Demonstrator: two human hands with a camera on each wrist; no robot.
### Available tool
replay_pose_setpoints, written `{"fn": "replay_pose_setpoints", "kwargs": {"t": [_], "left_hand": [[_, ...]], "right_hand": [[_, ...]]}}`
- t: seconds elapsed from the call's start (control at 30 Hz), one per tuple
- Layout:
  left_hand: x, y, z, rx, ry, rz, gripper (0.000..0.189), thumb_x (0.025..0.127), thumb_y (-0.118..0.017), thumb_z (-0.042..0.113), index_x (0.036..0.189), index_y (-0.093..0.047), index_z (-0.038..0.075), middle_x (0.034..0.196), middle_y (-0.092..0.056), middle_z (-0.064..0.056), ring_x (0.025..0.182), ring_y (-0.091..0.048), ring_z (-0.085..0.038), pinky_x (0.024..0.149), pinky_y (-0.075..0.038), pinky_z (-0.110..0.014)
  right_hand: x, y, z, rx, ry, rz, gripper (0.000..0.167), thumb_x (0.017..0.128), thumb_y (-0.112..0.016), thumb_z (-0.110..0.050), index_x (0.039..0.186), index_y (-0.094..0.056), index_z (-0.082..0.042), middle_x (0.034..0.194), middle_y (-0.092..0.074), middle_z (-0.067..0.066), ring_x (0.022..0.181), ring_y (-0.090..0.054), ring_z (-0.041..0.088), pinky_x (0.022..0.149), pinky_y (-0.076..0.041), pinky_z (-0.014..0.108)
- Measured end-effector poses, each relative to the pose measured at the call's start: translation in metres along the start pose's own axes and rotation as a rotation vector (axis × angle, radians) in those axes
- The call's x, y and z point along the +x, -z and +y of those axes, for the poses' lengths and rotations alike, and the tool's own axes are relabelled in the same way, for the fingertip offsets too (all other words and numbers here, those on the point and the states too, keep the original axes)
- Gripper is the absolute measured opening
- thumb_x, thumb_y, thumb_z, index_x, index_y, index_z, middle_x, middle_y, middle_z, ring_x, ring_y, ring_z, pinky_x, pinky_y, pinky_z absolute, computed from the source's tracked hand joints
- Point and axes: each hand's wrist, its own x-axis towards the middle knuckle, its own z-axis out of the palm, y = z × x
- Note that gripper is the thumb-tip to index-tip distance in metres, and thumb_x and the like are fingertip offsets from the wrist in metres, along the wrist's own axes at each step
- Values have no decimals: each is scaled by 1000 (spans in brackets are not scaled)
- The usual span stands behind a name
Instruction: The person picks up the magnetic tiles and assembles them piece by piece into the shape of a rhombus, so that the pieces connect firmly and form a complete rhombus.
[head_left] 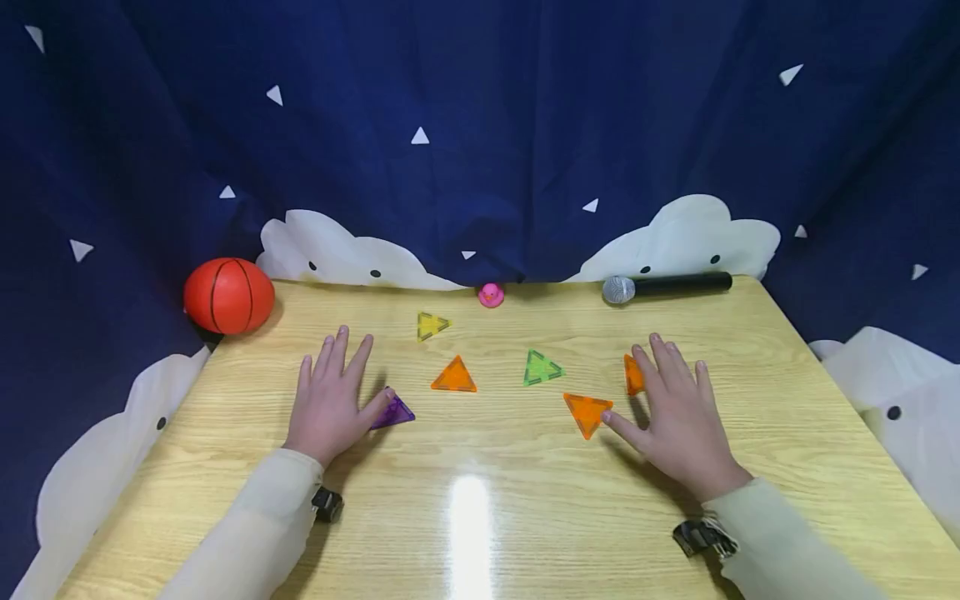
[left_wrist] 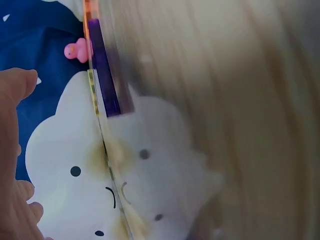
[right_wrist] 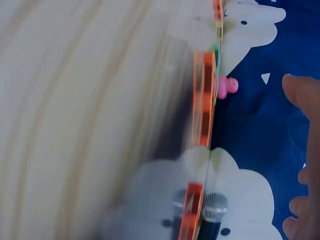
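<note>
My left hand (head_left: 327, 408) hovers palm down with fingers spread, its thumb over part of a purple triangle tile (head_left: 394, 412). The right hand (head_left: 678, 425) is likewise spread, its thumb tip overlapping the edge of an orange triangle tile (head_left: 587, 413) in the head view. A second orange tile (head_left: 633, 375) is partly hidden behind the right index finger. Between the hands lie another orange tile (head_left: 454, 376), a green tile (head_left: 542, 367) and a yellow tile (head_left: 432, 326). Both wrist views show a gap between the hand and the tabletop; neither hand holds anything.
A red ball (head_left: 229, 296) sits at the table's back left corner. At the back edge stand a pink toy duck (head_left: 491, 295) and a black microphone (head_left: 678, 285). A dark blue curtain (head_left: 480, 125) with white clouds hangs around the wooden table (head_left: 570, 517).
</note>
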Motion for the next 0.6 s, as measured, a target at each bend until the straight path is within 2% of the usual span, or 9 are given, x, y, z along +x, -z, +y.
{"fn": "replay_pose_setpoints", "kwargs": {"t": [0.23,0.33,0.6], "left_hand": [[-1,-3,1,-46,6,-18,84,92,-62,54,158,-31,13,165,-12,-22,149,-16,-44,115,-11,-67],[0,-5,3,-70,3,-33,85,92,-63,53,158,-30,13,165,-12,-22,149,-16,-44,115,-11,-67],[3,-10,13,-112,-13,-35,84,93,-61,52,158,-30,11,165,-14,-21,149,-17,-44,115,-13,-66]], "right_hand": [[6,-14,-20,61,34,-1,97,82,-72,-57,152,-36,-1,160,-25,23,145,-24,44,112,-16,69],[10,-19,-27,84,38,-10,91,84,-72,-54,149,-40,1,158,-30,24,144,-28,44,111,-22,65],[16,-29,-48,174,9,-59,82,87,-71,-51,148,-43,-3,156,-36,20,143,-33,40,109,-29,63]]}}
